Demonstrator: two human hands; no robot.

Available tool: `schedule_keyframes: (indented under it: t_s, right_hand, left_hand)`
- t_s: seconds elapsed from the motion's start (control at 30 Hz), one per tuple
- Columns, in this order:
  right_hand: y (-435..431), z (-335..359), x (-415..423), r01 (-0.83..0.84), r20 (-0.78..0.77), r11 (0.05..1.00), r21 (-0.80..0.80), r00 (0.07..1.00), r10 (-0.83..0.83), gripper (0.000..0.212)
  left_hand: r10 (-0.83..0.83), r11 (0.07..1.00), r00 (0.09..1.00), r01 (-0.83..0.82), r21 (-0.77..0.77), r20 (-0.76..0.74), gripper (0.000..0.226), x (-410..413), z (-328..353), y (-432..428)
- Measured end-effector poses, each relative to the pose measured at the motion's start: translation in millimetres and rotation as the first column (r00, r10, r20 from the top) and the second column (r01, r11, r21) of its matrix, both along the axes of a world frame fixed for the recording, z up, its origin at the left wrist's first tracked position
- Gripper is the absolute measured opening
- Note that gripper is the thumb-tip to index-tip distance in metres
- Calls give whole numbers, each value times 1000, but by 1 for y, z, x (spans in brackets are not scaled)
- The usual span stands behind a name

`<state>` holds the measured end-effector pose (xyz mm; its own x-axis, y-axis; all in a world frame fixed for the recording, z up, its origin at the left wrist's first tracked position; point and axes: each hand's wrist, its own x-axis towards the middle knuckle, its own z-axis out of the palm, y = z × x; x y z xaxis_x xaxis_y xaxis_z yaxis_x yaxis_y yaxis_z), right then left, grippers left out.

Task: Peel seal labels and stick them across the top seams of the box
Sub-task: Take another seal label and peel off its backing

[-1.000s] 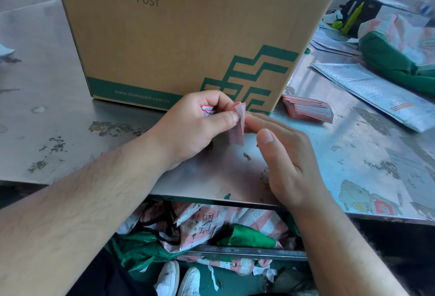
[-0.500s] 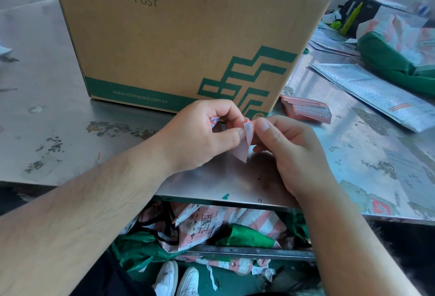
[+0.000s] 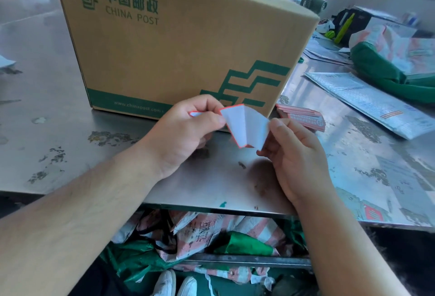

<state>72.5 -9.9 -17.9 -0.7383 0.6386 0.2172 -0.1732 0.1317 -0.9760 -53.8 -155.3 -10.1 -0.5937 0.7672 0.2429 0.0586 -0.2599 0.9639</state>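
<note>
Steel, scuffed and spotted, makes up the grey table top, and on it, left of centre, stands the large brown cardboard box with green China Post print. Only its near side shows plainly. Its top lies almost edge-on at the upper frame, so I cannot tell whether any seam carries a seal yet.

In front of the box's lower right corner the left hand is curled, thumb and forefinger pinching one end of the white, red-edged paper seal label. A small red-rimmed tip pokes out on that hand's far side. The label hangs in the air between the hands, creased down its middle, its blank side toward the camera. The right hand pinches the opposite edge between thumb and fingertips.

Just right of the box a flat stack of pink-red seal labels lies on the table. Farther right lie a silver padded mailer and a green bag.

The step in hand looks like the peel, with sticker and backing being drawn apart, though which layer each hand holds I cannot tell. The next move calls for freeing the sticky sheet without letting it fold onto itself, then lifting it over the box and laying it across a top seam.
</note>
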Motion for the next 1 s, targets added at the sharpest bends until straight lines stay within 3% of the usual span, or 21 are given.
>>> schedule_keyframes:
  t_s: [0.07, 0.17, 0.3, 0.47, 0.57, 0.63, 0.83, 1.0]
  right_hand:
    - [2, 1, -1, 27, -25, 994, -110, 999, -30, 30]
    - [3, 2, 0, 36, -49, 988, -153, 998, -44, 34]
    - [-2, 1, 0, 27, -35, 997, -68, 999, -29, 22]
    - [-9, 3, 3, 4, 52, 991, 134, 999, -11, 26]
    - [-10, 5, 5, -18, 82, 975, 222, 997, 0, 25]
    - [-9, 4, 5, -28, 81, 972, 235, 997, 10, 26]
    - [-4, 0, 1, -6, 59, 991, 136, 998, -2, 27]
    - [4, -2, 0, 23, -39, 995, -92, 999, -27, 27]
  left_hand:
    - [26, 999, 993, -30, 26, 119, 9, -4, 1, 0]
    - [48, 999, 986, -51, 10, 160, 6, -4, 1, 1]
    - [36, 998, 998, -33, -48, 50, 8, -1, -2, 2]
    - [-22, 995, 995, 12, -95, -102, 50, 6, 1, 2]
    - [-20, 991, 982, -5, -131, -190, 46, 11, 1, 1]
    - [33, 986, 971, -70, -151, -237, 29, 8, -4, 3]
    - [154, 973, 967, -184, -138, -203, 15, 2, -8, 3]
    - [268, 947, 949, -291, -133, -168, 19, -4, -11, 1]
